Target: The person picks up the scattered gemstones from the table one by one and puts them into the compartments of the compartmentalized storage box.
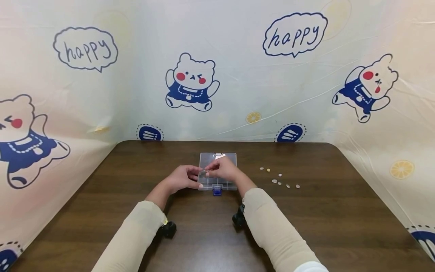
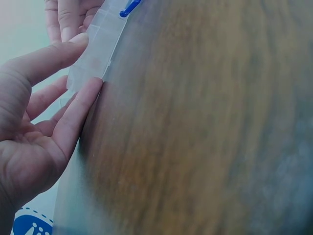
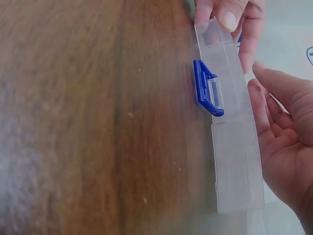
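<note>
A clear plastic compartment box stands on the table with its lid raised at the back. A blue latch sits on its front side. My left hand holds the box's left end, thumb by the front corner and other fingers along the end and back. My right hand reaches over the box, thumb and forefinger close together above the rear left compartments. Whether something small is between those fingertips cannot be made out. To the right lie several small pale stone-like pieces and a yellowish one.
The brown wooden table extends around the box, its far edge meeting a printed cloth backdrop. Black wrist cameras hang below both sleeves, close over the table.
</note>
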`<state>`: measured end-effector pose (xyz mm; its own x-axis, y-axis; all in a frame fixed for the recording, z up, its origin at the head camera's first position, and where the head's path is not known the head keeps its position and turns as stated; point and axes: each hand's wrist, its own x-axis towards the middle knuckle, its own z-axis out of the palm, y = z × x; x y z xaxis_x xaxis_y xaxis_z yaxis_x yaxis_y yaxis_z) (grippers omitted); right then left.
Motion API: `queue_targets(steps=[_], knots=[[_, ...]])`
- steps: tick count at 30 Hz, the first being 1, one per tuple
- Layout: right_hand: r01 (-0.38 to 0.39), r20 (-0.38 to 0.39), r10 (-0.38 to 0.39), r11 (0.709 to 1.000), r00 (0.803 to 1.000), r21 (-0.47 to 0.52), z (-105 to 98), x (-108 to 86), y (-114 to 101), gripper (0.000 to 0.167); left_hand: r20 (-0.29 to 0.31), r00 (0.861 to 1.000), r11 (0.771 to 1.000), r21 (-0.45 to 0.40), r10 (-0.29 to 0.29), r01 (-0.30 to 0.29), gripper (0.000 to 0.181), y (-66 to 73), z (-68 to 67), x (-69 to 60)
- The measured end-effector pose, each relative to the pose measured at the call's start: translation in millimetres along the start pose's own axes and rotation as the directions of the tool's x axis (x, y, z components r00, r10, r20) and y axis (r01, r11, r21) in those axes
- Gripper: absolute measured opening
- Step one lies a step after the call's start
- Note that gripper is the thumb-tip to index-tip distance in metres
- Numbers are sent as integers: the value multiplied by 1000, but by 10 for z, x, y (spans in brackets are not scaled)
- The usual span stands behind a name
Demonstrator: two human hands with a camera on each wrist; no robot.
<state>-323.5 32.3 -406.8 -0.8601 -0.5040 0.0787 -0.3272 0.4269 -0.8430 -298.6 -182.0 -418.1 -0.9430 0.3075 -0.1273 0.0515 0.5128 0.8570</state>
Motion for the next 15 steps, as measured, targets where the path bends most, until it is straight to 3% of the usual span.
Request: queue_targets(steps=[15], knots=[[-11,-5,11,996,1000,88,-197,-161,-26,29,-8,1000,1000,17,-16,16,62,-3,-3,21]])
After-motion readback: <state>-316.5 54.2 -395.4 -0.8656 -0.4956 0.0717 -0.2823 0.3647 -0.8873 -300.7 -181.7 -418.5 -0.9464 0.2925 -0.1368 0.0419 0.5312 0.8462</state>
